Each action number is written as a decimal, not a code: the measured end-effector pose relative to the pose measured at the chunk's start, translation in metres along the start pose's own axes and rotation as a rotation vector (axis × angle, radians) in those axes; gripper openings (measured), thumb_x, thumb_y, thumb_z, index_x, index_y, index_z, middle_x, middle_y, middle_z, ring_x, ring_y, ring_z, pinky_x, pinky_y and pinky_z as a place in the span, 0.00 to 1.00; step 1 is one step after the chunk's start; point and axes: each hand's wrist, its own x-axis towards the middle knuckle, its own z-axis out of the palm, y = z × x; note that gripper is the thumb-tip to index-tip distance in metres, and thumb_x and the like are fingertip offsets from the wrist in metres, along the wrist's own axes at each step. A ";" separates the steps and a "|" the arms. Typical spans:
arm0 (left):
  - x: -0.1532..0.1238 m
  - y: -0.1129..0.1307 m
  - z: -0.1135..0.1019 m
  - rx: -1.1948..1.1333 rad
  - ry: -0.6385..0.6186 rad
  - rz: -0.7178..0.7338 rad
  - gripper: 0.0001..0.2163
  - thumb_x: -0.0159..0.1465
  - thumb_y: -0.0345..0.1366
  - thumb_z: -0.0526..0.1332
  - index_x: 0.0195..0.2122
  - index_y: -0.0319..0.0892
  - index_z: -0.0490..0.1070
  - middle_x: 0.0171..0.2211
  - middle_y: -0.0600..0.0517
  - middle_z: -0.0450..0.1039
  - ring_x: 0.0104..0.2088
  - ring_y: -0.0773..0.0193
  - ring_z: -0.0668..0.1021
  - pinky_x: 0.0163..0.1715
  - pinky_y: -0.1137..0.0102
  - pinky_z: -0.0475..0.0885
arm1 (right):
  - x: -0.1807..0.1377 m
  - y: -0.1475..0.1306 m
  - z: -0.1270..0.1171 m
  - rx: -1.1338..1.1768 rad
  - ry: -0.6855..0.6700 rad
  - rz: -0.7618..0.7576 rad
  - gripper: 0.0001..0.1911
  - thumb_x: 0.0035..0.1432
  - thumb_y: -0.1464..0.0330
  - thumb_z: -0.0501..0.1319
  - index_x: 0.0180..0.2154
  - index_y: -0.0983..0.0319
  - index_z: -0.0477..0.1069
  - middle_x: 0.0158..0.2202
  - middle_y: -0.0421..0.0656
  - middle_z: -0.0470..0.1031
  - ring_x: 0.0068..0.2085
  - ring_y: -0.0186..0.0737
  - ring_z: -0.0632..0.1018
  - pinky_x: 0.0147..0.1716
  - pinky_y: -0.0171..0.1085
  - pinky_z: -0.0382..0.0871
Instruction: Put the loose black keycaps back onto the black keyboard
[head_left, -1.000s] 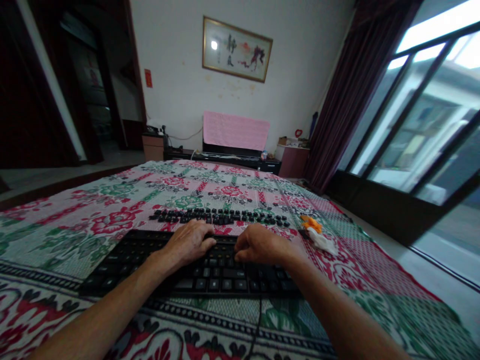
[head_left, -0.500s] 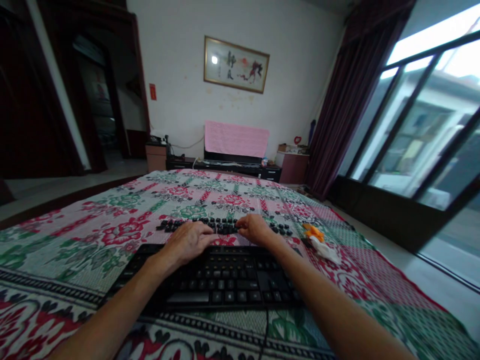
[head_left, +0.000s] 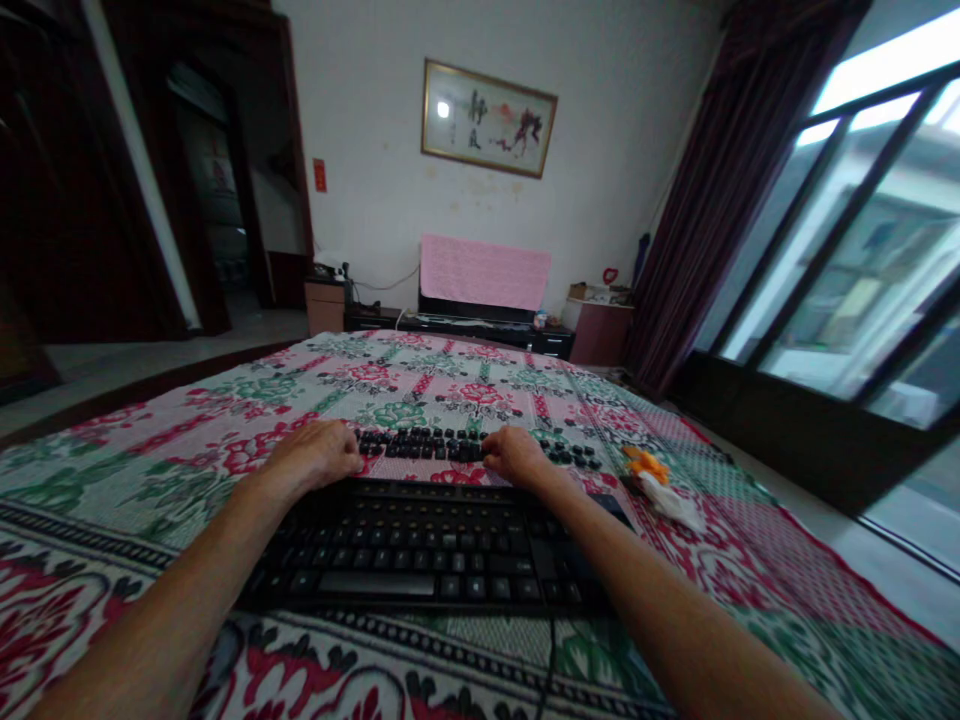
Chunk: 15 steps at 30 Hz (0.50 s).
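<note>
A black keyboard [head_left: 405, 545] lies in front of me on a patterned cloth, its near rows capped and its upper rows bared to small pale studs. Beyond its far edge, loose black keycaps [head_left: 420, 445] sit in uneven rows. At the left end of those rows is my left hand [head_left: 319, 455], fingers curled and close together; what they hold, if anything, is hidden. Toward the right part of the rows, my right hand [head_left: 517, 455] has thumb and fingers pinched at a keycap, mostly covered by the fingertips. Both forearms reach over the keyboard's sides.
An orange item [head_left: 649, 466] and a crumpled white piece [head_left: 675, 502] lie right of the keycaps. The keyboard's cable [head_left: 551, 650] runs toward me. Behind the cloth-covered surface stands a low cabinet [head_left: 551, 344] with a pink cloth [head_left: 484, 270] above it.
My left hand has moved left from the middle of the keycaps to their left end, uncovering more caps and keyboard. My right hand stays at nearly the same caps. The view has shifted slightly.
</note>
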 end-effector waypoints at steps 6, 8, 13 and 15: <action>0.002 0.004 0.003 -0.011 -0.001 0.032 0.12 0.46 0.45 0.54 0.28 0.49 0.73 0.28 0.53 0.72 0.30 0.64 0.72 0.24 0.75 0.61 | 0.003 0.000 0.002 0.017 0.002 0.018 0.13 0.42 0.68 0.54 0.33 0.59 0.72 0.30 0.43 0.73 0.33 0.39 0.71 0.30 0.32 0.61; 0.001 0.007 0.003 -0.010 0.005 0.065 0.12 0.47 0.45 0.53 0.27 0.50 0.73 0.28 0.54 0.72 0.30 0.64 0.72 0.24 0.75 0.60 | 0.003 0.000 0.003 0.029 -0.002 0.024 0.13 0.42 0.69 0.54 0.32 0.59 0.72 0.29 0.43 0.73 0.32 0.38 0.72 0.29 0.32 0.61; -0.002 0.016 0.005 -0.034 -0.013 0.149 0.12 0.48 0.44 0.52 0.28 0.50 0.73 0.27 0.55 0.72 0.29 0.65 0.72 0.23 0.75 0.60 | 0.003 0.000 0.002 0.079 -0.018 0.038 0.10 0.39 0.70 0.55 0.27 0.62 0.73 0.25 0.44 0.73 0.29 0.38 0.72 0.26 0.32 0.60; -0.002 0.019 0.007 -0.059 -0.030 0.197 0.12 0.48 0.43 0.52 0.28 0.49 0.73 0.26 0.55 0.72 0.28 0.66 0.72 0.24 0.75 0.60 | 0.000 0.001 -0.002 0.111 -0.015 0.045 0.10 0.39 0.71 0.55 0.27 0.63 0.72 0.24 0.44 0.73 0.28 0.37 0.71 0.25 0.31 0.60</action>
